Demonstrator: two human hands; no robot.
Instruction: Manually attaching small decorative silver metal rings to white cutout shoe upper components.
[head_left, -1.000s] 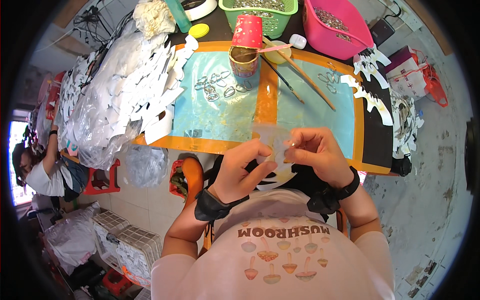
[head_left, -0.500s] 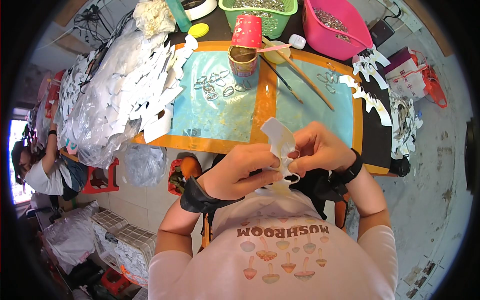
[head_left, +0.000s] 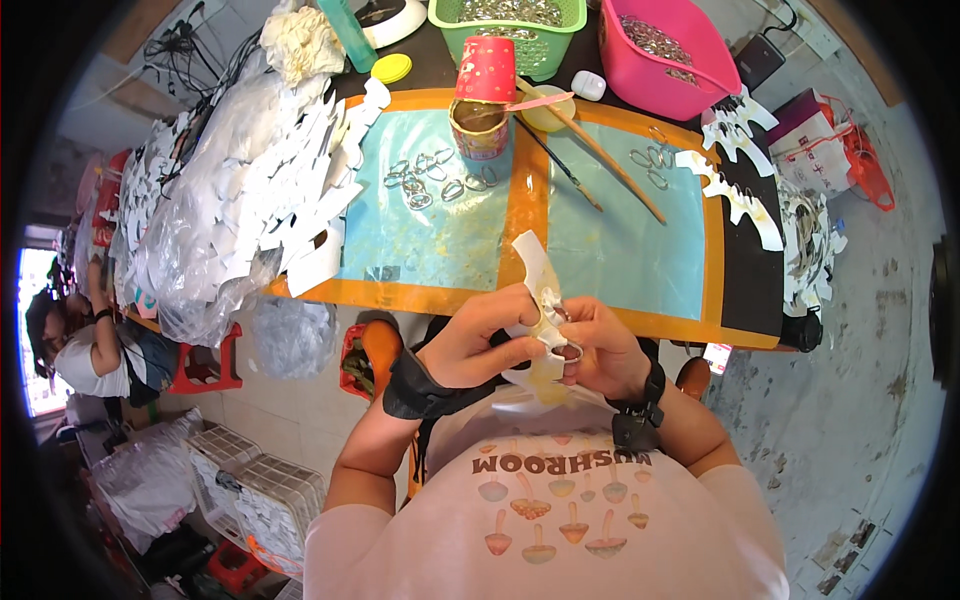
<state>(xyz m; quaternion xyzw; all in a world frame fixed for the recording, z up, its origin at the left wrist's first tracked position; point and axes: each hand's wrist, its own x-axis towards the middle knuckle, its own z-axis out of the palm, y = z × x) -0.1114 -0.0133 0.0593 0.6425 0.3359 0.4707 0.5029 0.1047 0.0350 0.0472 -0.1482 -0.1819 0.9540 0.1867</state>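
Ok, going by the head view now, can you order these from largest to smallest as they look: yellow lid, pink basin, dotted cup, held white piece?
1. Pink basin
2. Dotted cup and white piece, unranked: the piece looks longer, but it's partly hidden
3. Yellow lid

We take this for a small workshop: loose white pieces (head_left: 310,220) heap the left of the table (head_left: 750,290), a green basket (head_left: 562,42) and a pink tub (head_left: 655,95) of metal parts (head_left: 657,45) stand at its far side, a paintbrush (head_left: 560,165) lies on taped blue sheets (head_left: 430,235), and a co-worker (head_left: 90,360) is at left.
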